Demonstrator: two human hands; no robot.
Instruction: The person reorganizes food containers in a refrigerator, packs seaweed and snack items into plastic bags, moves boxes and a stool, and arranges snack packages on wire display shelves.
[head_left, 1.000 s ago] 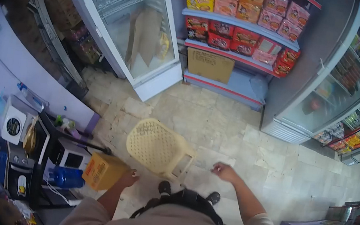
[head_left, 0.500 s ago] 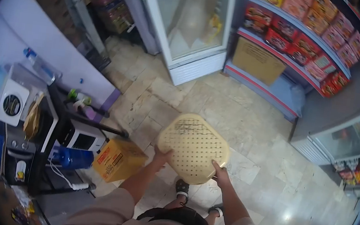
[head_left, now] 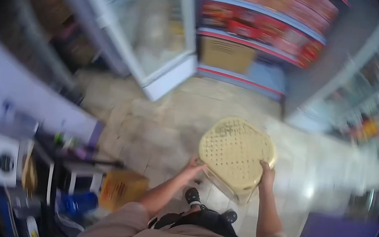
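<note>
Left hand [head_left: 193, 167] and right hand [head_left: 266, 176]: fingers clamped on opposite sides of the perforated yellow stool [head_left: 236, 150]; cardboard box [head_left: 121, 189] to the left

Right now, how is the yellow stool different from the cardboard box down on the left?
The stool is pale yellow with small holes in its top; the box is orange-brown with blurry reddish print. The stool has rounded corners, while the box has squared ones. The left hand and right hand hold the stool, but neither touches the box. Both have markings on them.
</note>
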